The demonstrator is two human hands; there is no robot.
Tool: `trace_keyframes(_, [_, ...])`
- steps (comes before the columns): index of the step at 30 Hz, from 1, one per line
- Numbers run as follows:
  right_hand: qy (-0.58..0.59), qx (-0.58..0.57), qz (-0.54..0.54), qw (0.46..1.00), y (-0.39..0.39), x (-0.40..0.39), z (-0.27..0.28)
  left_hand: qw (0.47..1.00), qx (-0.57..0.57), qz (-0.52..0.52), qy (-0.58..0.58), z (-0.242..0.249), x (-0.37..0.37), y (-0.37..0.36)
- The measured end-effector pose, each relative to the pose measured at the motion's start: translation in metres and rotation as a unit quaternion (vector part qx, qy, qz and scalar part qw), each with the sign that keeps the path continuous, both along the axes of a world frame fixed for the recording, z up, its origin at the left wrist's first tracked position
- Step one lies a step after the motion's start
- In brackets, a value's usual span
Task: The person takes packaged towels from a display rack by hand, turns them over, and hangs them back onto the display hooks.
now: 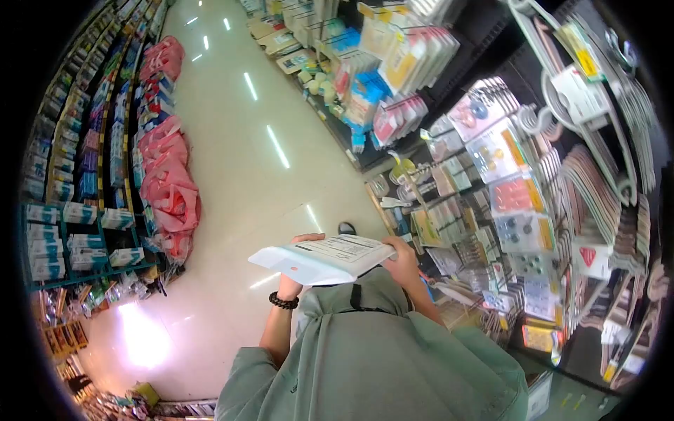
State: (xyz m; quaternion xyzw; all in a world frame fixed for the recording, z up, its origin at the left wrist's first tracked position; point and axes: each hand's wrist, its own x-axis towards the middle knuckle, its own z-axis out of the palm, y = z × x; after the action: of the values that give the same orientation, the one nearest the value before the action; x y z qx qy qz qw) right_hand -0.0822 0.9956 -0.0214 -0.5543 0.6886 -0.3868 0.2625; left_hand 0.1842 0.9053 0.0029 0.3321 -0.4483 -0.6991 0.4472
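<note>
Both my hands hold a flat white package (330,258) in front of my body. Black print and lines cover its upper face, and a pale flap with a small red dot sticks out at the left. My left hand (309,238) supports it from beneath on the left; fingers show past its far edge, the palm is hidden. At the right end my right hand (403,262) grips the package, thumb near its top corner. A dark beaded bracelet (283,302) circles my left wrist.
To the right, a rack carries clothes hangers (597,196) and carded hooks (516,196). Pink plastic-covered goods (170,186) line the left shelves, with boxed goods (77,238) nearby. Shiny tiled floor (239,140) runs between; a dark shoe (346,228) shows ahead.
</note>
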Motion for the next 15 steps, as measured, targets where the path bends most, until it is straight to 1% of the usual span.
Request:
trace_keyframes(1, [-0.004,0.009,0.014,1.000,-0.012,0.000,-0.001,0.999,0.027,0.026,-0.012,0.000,0.002,-0.005])
trace_keyframes(4, [0.015,0.028,0.100,0.995,-0.056,-0.003,-0.014,0.993,0.052,0.075,-0.074,0.002,0.007,-0.028])
trace_keyframes(7, [0.008,0.024,0.142,0.990,-0.102,-0.003,-0.026,0.979,0.094,0.181,-0.025,-0.010,0.011,-0.056])
trace_keyframes(8, [-0.002,0.037,0.162,0.986,-0.118,-0.006,-0.033,0.982,0.090,0.166,-0.019,-0.015,0.017,-0.069])
trace_keyframes(11, [-0.038,0.092,0.179,0.979,-0.171,-0.010,-0.016,0.976,0.070,0.205,0.026,0.003,0.003,-0.115])
trace_keyframes(14, [-0.069,0.088,0.186,0.976,-0.217,-0.020,-0.013,0.968,0.081,0.233,0.047,0.011,-0.007,-0.160])
trace_keyframes(15, [-0.054,0.079,0.187,0.978,-0.234,-0.022,-0.010,0.967,0.080,0.239,0.049,0.013,-0.012,-0.174])
